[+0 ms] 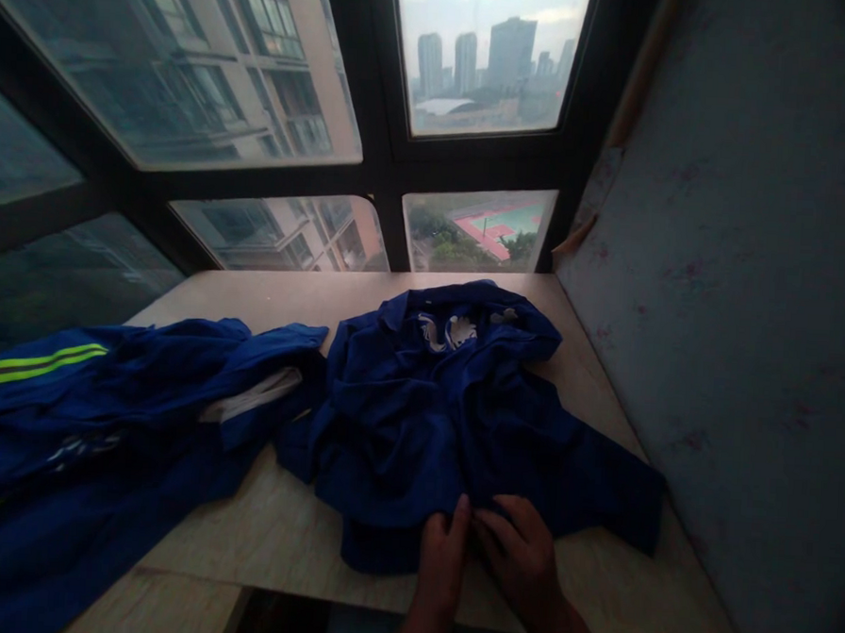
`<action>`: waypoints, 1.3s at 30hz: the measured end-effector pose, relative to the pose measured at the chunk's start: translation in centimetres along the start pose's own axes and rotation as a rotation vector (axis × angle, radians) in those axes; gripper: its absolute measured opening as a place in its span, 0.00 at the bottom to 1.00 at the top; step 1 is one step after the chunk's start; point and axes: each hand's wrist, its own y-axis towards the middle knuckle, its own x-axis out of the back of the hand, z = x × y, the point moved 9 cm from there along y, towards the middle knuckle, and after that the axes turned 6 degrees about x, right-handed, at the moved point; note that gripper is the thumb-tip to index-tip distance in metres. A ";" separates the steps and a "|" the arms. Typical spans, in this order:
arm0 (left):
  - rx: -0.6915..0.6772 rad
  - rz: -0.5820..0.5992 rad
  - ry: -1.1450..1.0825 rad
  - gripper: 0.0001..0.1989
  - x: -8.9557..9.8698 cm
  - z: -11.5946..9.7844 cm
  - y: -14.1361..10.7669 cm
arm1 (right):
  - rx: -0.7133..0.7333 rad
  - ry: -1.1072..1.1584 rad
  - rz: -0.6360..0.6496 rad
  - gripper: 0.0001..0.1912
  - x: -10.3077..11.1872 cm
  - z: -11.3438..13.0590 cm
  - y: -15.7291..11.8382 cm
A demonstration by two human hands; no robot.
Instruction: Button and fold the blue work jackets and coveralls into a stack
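A dark blue jacket (395, 428) lies spread on the pale windowsill, its collar toward the window and one sleeve stretched to the right. White lettering or print shows inside the neck. At the bottom middle of the jacket, my left hand (444, 549) pinches the hem near the front opening, thumb on top. Close beside it, my right hand (523, 553) has its fingers curled on the opposite front edge of the same jacket. The fingertips of both hands nearly meet. Whatever small part lies between them is too dark to make out.
Another blue garment (147, 434) with yellow-green stripes and a white drawstring or strip lies on the left. The stone-like sill (254, 293) ends at dark-framed windows (385, 154). A patterned wall (721, 304) borders the right side.
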 end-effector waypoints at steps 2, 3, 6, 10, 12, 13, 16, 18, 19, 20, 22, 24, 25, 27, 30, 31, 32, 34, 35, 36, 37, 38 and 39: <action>-0.014 -0.009 0.031 0.38 0.5 0.0 -0.1 | -0.018 0.010 0.037 0.08 -0.4 0.1 -0.2; -0.025 -0.005 0.046 0.39 0.6 -0.1 -0.2 | -0.019 0.021 0.059 0.08 -0.6 0.1 -0.3; -0.052 0.050 0.120 0.39 0.6 -0.2 -0.2 | -0.010 0.050 0.096 0.10 -1.1 0.5 -0.5; -0.109 0.164 0.283 0.37 0.1 -0.7 0.0 | -0.020 0.060 0.067 0.11 -0.9 0.6 -0.7; -0.133 0.216 0.363 0.35 0.0 -1.1 0.0 | -0.025 0.068 0.057 0.10 -0.9 0.4 -0.7; -0.151 0.234 0.401 0.33 0.0 -1.4 -0.1 | -0.032 0.079 0.060 0.10 -0.9 0.4 -0.8; -0.182 0.287 0.477 0.31 0.1 -2.2 -0.4 | -0.086 0.128 0.068 0.09 -1.0 0.1 -0.8; -0.137 0.340 0.476 0.30 0.1 -1.9 -0.5 | -0.125 0.153 0.061 0.08 -0.9 0.0 -0.9; -0.108 0.360 0.459 0.31 0.1 -1.7 -0.5 | -0.139 0.160 0.054 0.08 -0.9 0.1 -1.0; -0.085 0.373 0.440 0.31 0.2 -1.5 -0.5 | -0.149 0.167 0.048 0.08 -0.8 0.2 -1.0; -0.062 0.382 0.409 0.30 0.3 -1.3 -0.5 | -0.155 0.185 0.040 0.08 -0.7 0.3 -1.0; -0.044 0.382 0.404 0.29 0.4 -1.1 -0.6 | -0.170 0.224 0.045 0.08 -0.8 0.2 -0.9; -0.034 0.381 0.410 0.29 0.5 -1.0 -0.6 | -0.191 0.254 0.061 0.08 -1.0 0.0 -0.8; -0.028 0.372 0.417 0.29 0.7 -1.1 -0.6 | -0.259 0.324 0.126 0.07 -1.7 -0.9 -0.4; -0.059 0.351 0.431 0.28 0.8 -1.6 -0.6 | -0.322 0.372 0.217 0.05 -2.2 -1.9 0.7; -0.062 0.338 0.443 0.27 0.8 -1.7 -0.5 | -0.299 0.356 0.227 0.05 -2.0 -1.9 1.2; -0.063 0.323 0.455 0.27 0.8 -1.6 -0.5 | -0.255 0.323 0.228 0.05 -1.6 -1.7 1.8; -0.074 0.294 0.460 0.26 0.7 -1.6 -0.4 | -0.132 0.230 0.216 0.07 -0.7 -0.8 3.0; -0.089 0.284 0.453 0.25 0.6 -1.6 -0.6 | -0.076 0.186 0.205 0.08 -0.3 -0.3 3.4; -0.109 0.275 0.442 0.24 0.4 -1.6 -0.8 | -0.039 0.152 0.192 0.09 0.1 0.0 3.7; -0.130 0.268 0.430 0.23 0.3 -1.6 -1.2 | -0.024 0.128 0.176 0.10 0.4 0.1 4.0; -0.149 0.261 0.420 0.22 0.1 -1.5 -1.6 | -0.027 0.115 0.157 0.10 0.7 0.0 4.3; -0.160 0.256 0.416 0.21 0.0 -1.4 -2.1 | -0.045 0.108 0.136 0.11 1.0 -0.4 4.5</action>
